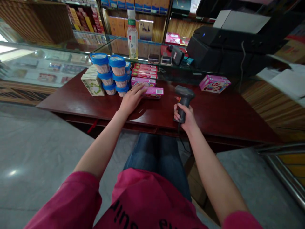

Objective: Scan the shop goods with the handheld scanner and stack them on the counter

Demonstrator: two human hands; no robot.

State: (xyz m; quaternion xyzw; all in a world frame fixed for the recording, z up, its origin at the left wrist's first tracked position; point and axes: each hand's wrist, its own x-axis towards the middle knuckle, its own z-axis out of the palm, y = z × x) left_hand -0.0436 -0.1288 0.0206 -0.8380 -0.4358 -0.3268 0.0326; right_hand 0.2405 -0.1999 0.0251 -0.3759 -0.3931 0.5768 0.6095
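My left hand curls over the left end of a pink box on the dark red counter; its thumb is hidden. Close behind lie another pink box and a row of red-and-pink packs. In my right hand is a black barcode scanner, gripped by its handle above the counter, its head tilted to the left. Just left of my left hand, blue-lidded tubs stand stacked. Beside them is a pale, leaf-printed pack.
A clear bottle stands upright behind the tubs. Another pink box sits at the counter's right, near black equipment. Two small dark devices lie on the glass ledge. A glass display case extends to the left. The scanner's cable hangs down the counter front.
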